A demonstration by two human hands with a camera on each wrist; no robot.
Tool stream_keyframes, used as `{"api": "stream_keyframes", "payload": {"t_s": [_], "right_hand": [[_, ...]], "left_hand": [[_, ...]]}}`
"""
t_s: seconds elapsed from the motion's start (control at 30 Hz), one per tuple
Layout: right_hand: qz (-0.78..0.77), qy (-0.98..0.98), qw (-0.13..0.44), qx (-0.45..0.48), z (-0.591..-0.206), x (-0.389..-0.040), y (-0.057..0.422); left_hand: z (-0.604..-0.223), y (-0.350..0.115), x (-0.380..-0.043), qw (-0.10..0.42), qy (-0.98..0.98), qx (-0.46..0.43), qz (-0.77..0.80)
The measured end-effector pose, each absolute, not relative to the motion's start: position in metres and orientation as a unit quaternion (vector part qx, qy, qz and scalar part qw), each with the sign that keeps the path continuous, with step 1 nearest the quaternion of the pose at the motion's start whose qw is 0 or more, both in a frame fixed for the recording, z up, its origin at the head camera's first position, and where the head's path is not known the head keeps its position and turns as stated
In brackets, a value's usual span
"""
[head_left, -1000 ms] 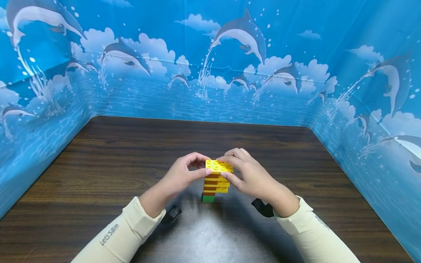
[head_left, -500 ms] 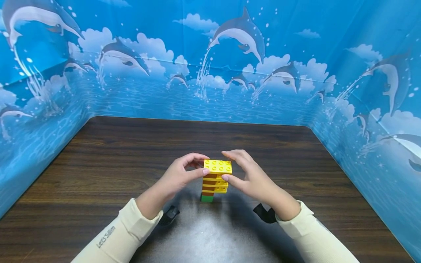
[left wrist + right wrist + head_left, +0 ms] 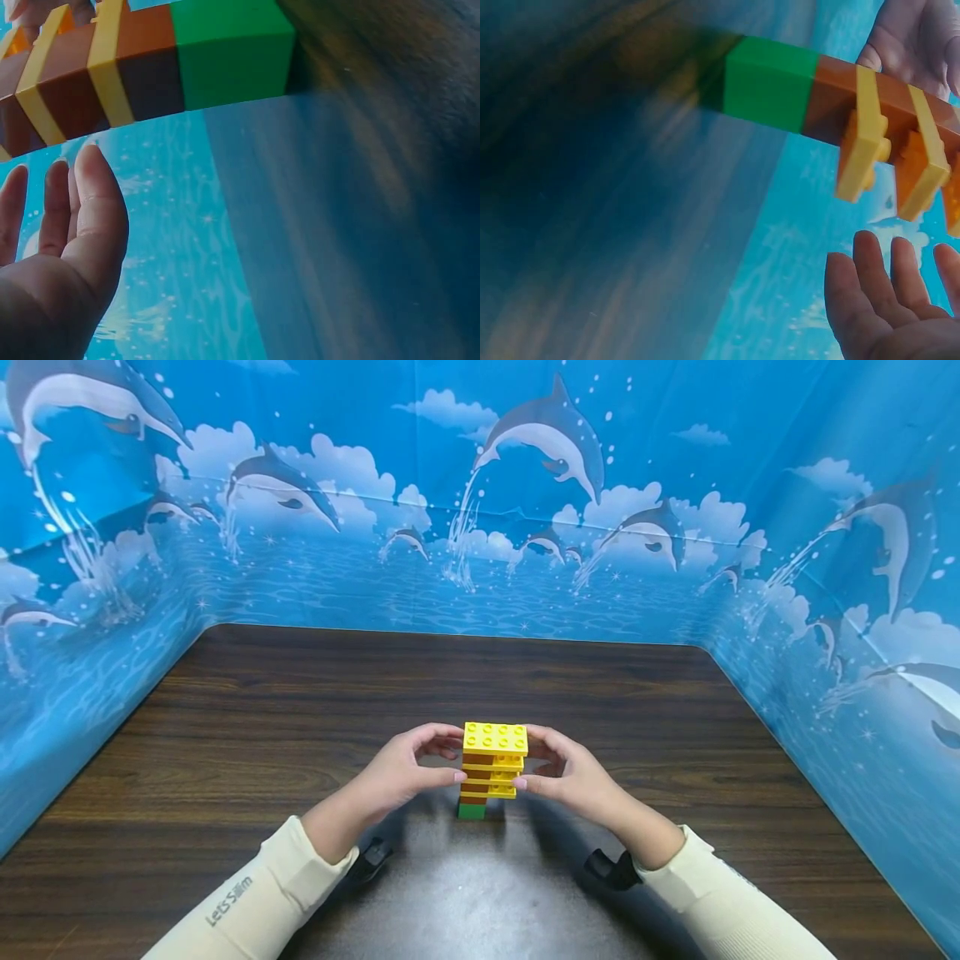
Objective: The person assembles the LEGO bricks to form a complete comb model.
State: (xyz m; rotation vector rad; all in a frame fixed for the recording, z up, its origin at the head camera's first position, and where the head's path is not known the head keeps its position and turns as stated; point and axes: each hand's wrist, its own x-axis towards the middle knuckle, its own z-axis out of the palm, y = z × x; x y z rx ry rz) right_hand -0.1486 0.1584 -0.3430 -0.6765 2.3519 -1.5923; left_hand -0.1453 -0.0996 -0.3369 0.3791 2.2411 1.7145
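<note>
A tower of building bricks stands upright on the table in the head view. Its base is a green brick (image 3: pixel 472 811). Above it, brown bricks (image 3: pixel 832 97) alternate with thin yellow plates (image 3: pixel 861 150) that stick out to the right. A wider yellow studded piece (image 3: pixel 495 739) tops it. My left hand (image 3: pixel 393 772) is at the tower's left side, thumb and fingers extended; the left wrist view has its fingertips just short of the bricks. On the other side is my right hand (image 3: pixel 573 777), fingers loosely bent and apart from the plates in the right wrist view.
The dark wood-grain table (image 3: pixel 300 710) spreads around the tower. A blue curtain with dolphins (image 3: pixel 480 585) borders its back and sides. Black straps with small devices, a left one (image 3: pixel 371 858) and a right one (image 3: pixel 613 868), sit at the wrists.
My right hand has let go of the top yellow piece and lowered to the tower's right side. My left hand has come off that piece and dropped slightly lower. The tower stands as before.
</note>
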Motion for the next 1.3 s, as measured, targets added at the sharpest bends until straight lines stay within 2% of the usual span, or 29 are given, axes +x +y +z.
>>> {"api": "stream_keyframes", "payload": {"t_s": [0.17, 0.67, 1.3], "right_hand": [[-0.564, 0.780, 0.151, -0.227, -0.351, -0.151, 0.159], [-0.533, 0.801, 0.172, -0.211, -0.359, -0.151, 0.153], [-0.496, 0.825, 0.131, -0.236, -0.363, -0.152, 0.148]], "left_hand": [[-0.344, -0.100, -0.148, 0.151, 0.779, 0.137, 0.593], [-0.359, -0.094, -0.152, 0.158, 0.777, 0.147, 0.591], [-0.364, -0.090, -0.154, 0.152, 0.785, 0.144, 0.583]]}}
